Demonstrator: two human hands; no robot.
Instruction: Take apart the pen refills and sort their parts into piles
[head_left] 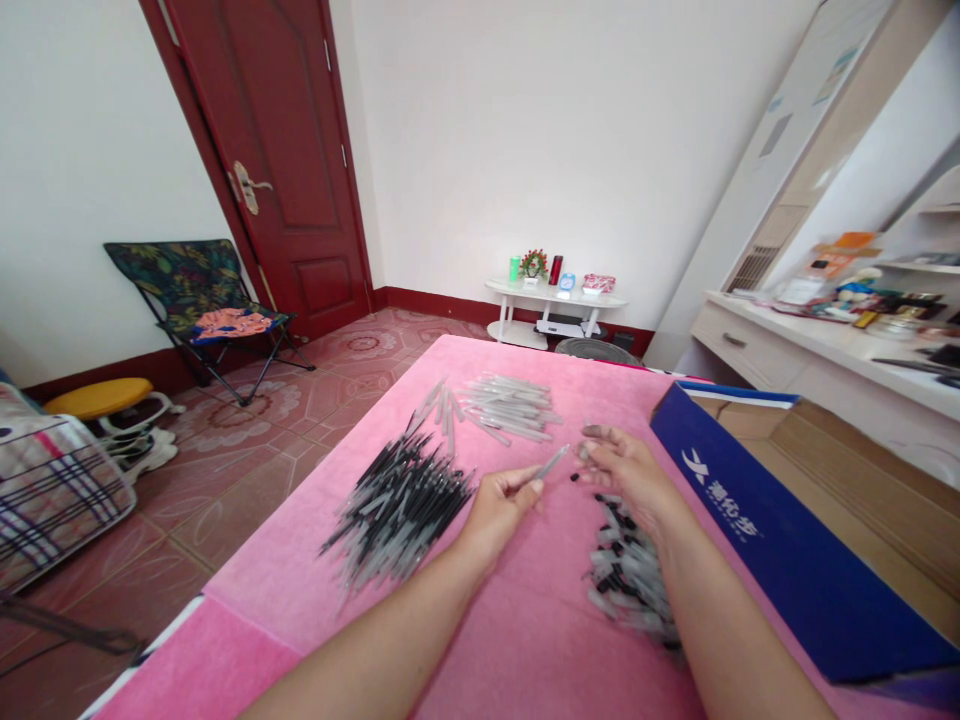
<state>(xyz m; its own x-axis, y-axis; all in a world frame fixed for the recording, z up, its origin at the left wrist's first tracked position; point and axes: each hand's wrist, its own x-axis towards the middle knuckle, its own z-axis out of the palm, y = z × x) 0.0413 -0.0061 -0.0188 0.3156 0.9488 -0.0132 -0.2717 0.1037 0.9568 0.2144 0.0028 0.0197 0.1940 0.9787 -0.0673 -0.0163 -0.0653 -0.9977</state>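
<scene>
My left hand [508, 500] pinches a clear pen barrel [553, 462], its tip pointing up and right. Close to that tip is my right hand [621, 462], fingers curled together around something small and pale that I cannot make out. A small black piece [575, 477] shows just below the right fingertips. Beneath the right wrist lies a pile of translucent and black pen caps [626, 570]. Left of my left hand spreads a large heap of black-and-clear pen parts [401, 510]. Farther back sit frosted pens [514, 405], laid roughly side by side.
A pink cloth [517, 640] covers the table. On its right side stands an open blue cardboard box [757, 520]. Beyond are a white dresser [817, 350], a low white stand [517, 295], a folding chair [187, 290] and a red door [277, 150].
</scene>
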